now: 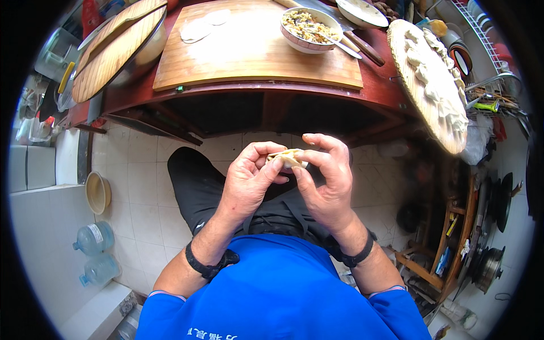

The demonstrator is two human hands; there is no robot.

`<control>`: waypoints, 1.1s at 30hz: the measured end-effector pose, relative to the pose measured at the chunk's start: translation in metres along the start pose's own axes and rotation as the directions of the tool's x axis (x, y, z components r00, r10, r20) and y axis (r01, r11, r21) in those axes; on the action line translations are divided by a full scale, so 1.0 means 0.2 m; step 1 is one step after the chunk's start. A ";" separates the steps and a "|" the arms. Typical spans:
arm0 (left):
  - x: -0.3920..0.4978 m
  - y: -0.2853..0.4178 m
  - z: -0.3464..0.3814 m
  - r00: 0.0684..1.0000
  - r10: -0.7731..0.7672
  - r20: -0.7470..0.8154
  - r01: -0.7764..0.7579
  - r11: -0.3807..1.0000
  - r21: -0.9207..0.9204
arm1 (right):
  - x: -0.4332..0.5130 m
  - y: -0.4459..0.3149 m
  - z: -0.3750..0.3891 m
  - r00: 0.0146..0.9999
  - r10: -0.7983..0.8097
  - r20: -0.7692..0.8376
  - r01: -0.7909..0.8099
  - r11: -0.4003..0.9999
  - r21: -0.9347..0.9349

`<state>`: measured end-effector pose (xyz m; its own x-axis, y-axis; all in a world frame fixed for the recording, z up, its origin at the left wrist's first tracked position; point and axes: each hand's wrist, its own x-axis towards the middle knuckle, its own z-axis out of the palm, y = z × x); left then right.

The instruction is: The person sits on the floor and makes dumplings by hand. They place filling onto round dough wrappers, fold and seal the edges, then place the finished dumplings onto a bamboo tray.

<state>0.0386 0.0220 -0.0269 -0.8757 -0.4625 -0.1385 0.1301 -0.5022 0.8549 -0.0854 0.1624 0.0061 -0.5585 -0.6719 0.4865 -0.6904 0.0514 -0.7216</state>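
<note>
Above my lap, my left hand (251,176) pinches a half-folded dumpling (290,159) between thumb and fingers. A little filling seems to show in the dough's top opening. My right hand (329,180) grips the other side, thumb and a finger on the dough edge and the upper finger raised. Ahead on the table lies a wooden board (255,70). On it are several round dough wrappers (196,32) and a bowl (304,45) of chopped filling (307,26) with a spoon (345,46) in it.
A round woven tray (401,57) of shaped dumplings (440,108) overhangs the red table's (382,87) right edge. Behind the bowl lies a wooden-handled cleaver (366,50). A wood-lidded pot (117,55) stands left. Water jugs (94,239) and a basin (98,193) are on the left side below.
</note>
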 end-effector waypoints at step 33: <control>-0.01 -0.01 0.00 1.000 -0.018 0.022 0.018 1.000 0.012 | 0.03 0.01 0.00 0.996 0.054 0.073 -0.056 0.998 0.032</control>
<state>0.0400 0.0248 -0.0287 -0.8878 -0.4373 -0.1432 0.1089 -0.5020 0.8580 -0.0898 0.1578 0.0078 -0.5597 -0.7204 0.4096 -0.6430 0.0658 -0.7630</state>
